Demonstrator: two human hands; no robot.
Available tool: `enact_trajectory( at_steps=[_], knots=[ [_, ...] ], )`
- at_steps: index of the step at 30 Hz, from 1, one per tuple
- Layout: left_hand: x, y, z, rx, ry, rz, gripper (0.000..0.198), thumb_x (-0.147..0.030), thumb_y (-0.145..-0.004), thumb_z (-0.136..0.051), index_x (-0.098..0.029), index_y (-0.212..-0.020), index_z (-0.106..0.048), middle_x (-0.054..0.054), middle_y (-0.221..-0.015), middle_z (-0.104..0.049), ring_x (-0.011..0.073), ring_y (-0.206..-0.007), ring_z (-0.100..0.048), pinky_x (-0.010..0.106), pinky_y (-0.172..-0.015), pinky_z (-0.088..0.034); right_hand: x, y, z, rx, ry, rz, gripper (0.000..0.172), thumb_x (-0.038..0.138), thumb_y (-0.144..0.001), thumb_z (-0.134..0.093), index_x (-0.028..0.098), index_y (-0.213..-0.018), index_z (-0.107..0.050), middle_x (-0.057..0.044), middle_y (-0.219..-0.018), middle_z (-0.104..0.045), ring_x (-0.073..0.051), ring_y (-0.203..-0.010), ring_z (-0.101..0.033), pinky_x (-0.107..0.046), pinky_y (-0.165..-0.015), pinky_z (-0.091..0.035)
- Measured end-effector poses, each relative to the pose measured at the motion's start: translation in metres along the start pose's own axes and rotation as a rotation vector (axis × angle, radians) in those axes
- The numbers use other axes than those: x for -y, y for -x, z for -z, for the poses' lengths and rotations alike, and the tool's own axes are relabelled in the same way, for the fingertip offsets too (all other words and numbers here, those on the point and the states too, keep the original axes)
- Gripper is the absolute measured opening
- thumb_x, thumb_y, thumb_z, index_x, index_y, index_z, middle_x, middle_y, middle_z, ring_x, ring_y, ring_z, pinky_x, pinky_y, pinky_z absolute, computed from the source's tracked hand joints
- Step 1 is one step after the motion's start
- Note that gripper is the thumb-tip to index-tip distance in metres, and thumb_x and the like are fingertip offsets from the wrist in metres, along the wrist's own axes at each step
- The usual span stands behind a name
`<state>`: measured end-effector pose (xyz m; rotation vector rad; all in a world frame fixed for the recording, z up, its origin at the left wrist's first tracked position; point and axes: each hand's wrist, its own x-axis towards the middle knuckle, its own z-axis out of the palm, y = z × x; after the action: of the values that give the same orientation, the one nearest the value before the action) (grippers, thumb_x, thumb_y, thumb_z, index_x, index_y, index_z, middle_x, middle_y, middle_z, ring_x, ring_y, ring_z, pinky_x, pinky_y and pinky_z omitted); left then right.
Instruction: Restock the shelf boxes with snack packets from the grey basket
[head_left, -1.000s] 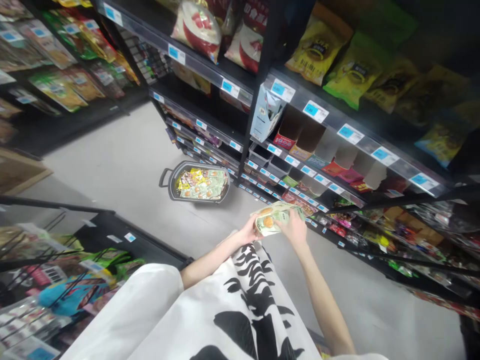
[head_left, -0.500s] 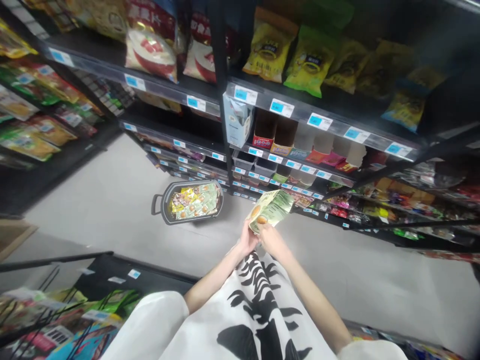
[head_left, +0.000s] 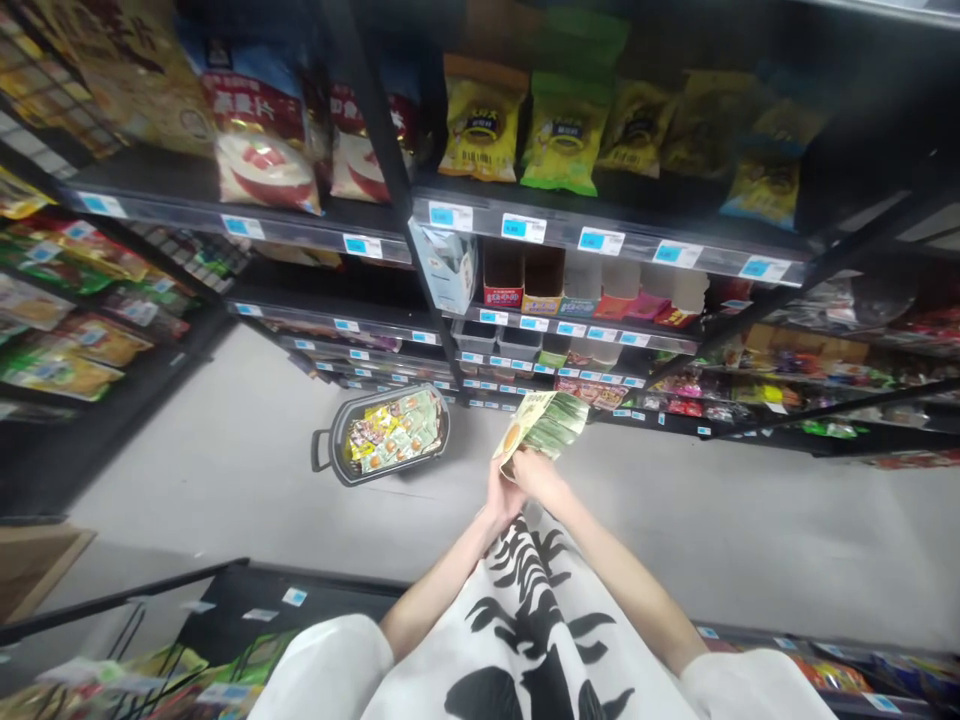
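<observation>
Both of my hands meet in front of me around a stack of pale green snack packets (head_left: 541,424) printed with an orange round. My left hand (head_left: 498,498) grips the stack's lower left edge. My right hand (head_left: 534,474) closes on its lower right side. The packets fan up and to the right, in front of the lower shelves. A dark shopping basket (head_left: 337,437) stands on the grey floor to the left, filled with several similar packets.
Black shelving (head_left: 570,238) with blue price tags runs ahead, holding yellow and green bags up top and small boxes below. Another rack (head_left: 67,330) lines the left side. A low display (head_left: 225,640) sits at my lower left. Grey floor (head_left: 225,470) lies between.
The view has tilted up and swung toward the shelves. My hands have drawn closer together on the packets, which now stand more upright. The basket has not moved.
</observation>
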<state>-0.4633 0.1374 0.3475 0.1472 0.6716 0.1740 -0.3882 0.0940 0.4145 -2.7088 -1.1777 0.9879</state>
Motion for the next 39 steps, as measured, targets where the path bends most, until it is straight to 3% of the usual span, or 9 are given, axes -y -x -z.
enact_trajectory(
  at_steps=[4, 9, 17, 20, 24, 28, 33, 36, 39],
  knots=[
    [0.0, -0.001, 0.004, -0.049, -0.011, 0.036, 0.033, -0.041, -0.087, -0.064, -0.015, -0.107, -0.068, 0.01, -0.095, -0.074, 0.0263, -0.086, -0.071, 0.035, -0.074, -0.057, -0.001, 0.001, 0.009, 0.001, -0.042, -0.017, 0.032, 0.018, -0.099, -0.046, 0.007, -0.117, -0.07, -0.023, -0.114, -0.074, -0.03, -0.099, -0.072, -0.032, -0.078, -0.05],
    [0.001, -0.002, 0.007, -0.162, -0.003, 0.078, 0.028, -0.042, -0.089, -0.06, -0.014, -0.092, -0.065, 0.005, -0.073, -0.065, 0.0169, -0.061, -0.06, 0.028, -0.056, -0.051, -0.021, -0.004, 0.027, 0.101, -0.117, 0.131, 0.028, 0.033, -0.099, -0.053, 0.019, -0.109, -0.075, -0.009, -0.104, -0.079, -0.02, -0.085, -0.072, -0.023, -0.065, -0.044],
    [0.004, -0.005, 0.011, -0.237, 0.043, 0.187, 0.028, -0.043, -0.093, -0.055, -0.017, -0.08, -0.056, 0.001, -0.063, -0.054, 0.0141, -0.053, -0.05, 0.024, -0.047, -0.041, -0.018, -0.003, 0.023, 0.156, -0.077, 0.191, 0.024, 0.022, -0.096, -0.055, 0.013, -0.089, -0.076, -0.012, -0.092, -0.078, -0.018, -0.075, -0.068, -0.025, -0.057, -0.035],
    [0.003, -0.006, 0.015, -0.265, 0.078, 0.194, 0.029, -0.043, -0.094, -0.055, -0.018, -0.079, -0.055, -0.001, -0.059, -0.049, 0.0147, -0.051, -0.049, 0.025, -0.048, -0.044, -0.014, 0.007, 0.027, 0.076, -0.1, 0.183, 0.028, 0.025, -0.1, -0.05, 0.017, -0.096, -0.076, -0.008, -0.092, -0.078, -0.016, -0.077, -0.069, -0.023, -0.062, -0.037],
    [0.0, -0.005, 0.012, -0.304, 0.092, 0.193, 0.028, -0.043, -0.096, -0.054, -0.017, -0.095, -0.063, 0.005, -0.077, -0.065, 0.0203, -0.07, -0.064, 0.033, -0.063, -0.056, -0.017, 0.013, 0.038, -0.103, -0.111, 0.09, 0.028, 0.024, -0.103, -0.045, 0.016, -0.116, -0.069, -0.012, -0.106, -0.076, -0.02, -0.093, -0.07, -0.024, -0.071, -0.041],
    [-0.001, -0.003, 0.008, -0.312, 0.086, 0.184, 0.03, -0.043, -0.096, -0.054, -0.015, -0.101, -0.065, 0.008, -0.084, -0.068, 0.0202, -0.073, -0.065, 0.031, -0.063, -0.057, -0.021, 0.015, 0.039, -0.171, -0.123, 0.069, 0.02, 0.021, -0.098, -0.052, 0.017, -0.11, -0.068, -0.01, -0.098, -0.075, -0.021, -0.09, -0.069, -0.026, -0.07, -0.04],
    [-0.001, -0.002, 0.009, -0.259, 0.053, 0.156, 0.029, -0.042, -0.094, -0.053, -0.016, -0.098, -0.065, 0.006, -0.078, -0.065, 0.0195, -0.067, -0.062, 0.029, -0.058, -0.053, -0.025, 0.028, 0.007, -0.366, -0.35, 0.144, 0.015, 0.028, -0.099, -0.054, 0.02, -0.095, -0.066, -0.004, -0.094, -0.073, -0.017, -0.083, -0.066, -0.024, -0.074, -0.043],
    [-0.002, -0.003, 0.012, -0.235, 0.045, 0.126, 0.027, -0.04, -0.093, -0.054, -0.016, -0.101, -0.065, 0.008, -0.086, -0.067, 0.02, -0.073, -0.064, 0.029, -0.061, -0.054, -0.037, 0.037, -0.027, -0.478, -0.541, -0.01, 0.028, 0.04, -0.097, -0.055, 0.02, -0.078, -0.061, 0.0, -0.071, -0.065, -0.016, -0.067, -0.06, -0.025, -0.067, -0.044],
    [-0.003, -0.007, 0.015, -0.259, 0.054, 0.122, 0.022, -0.039, -0.091, -0.056, -0.019, -0.097, -0.063, 0.004, -0.083, -0.063, 0.0163, -0.067, -0.059, 0.027, -0.061, -0.054, -0.052, 0.042, -0.062, -0.388, -0.634, -0.201, 0.039, 0.052, -0.096, -0.054, 0.021, -0.073, -0.058, -0.001, -0.064, -0.064, -0.017, -0.061, -0.061, -0.026, -0.064, -0.046]
  ],
)
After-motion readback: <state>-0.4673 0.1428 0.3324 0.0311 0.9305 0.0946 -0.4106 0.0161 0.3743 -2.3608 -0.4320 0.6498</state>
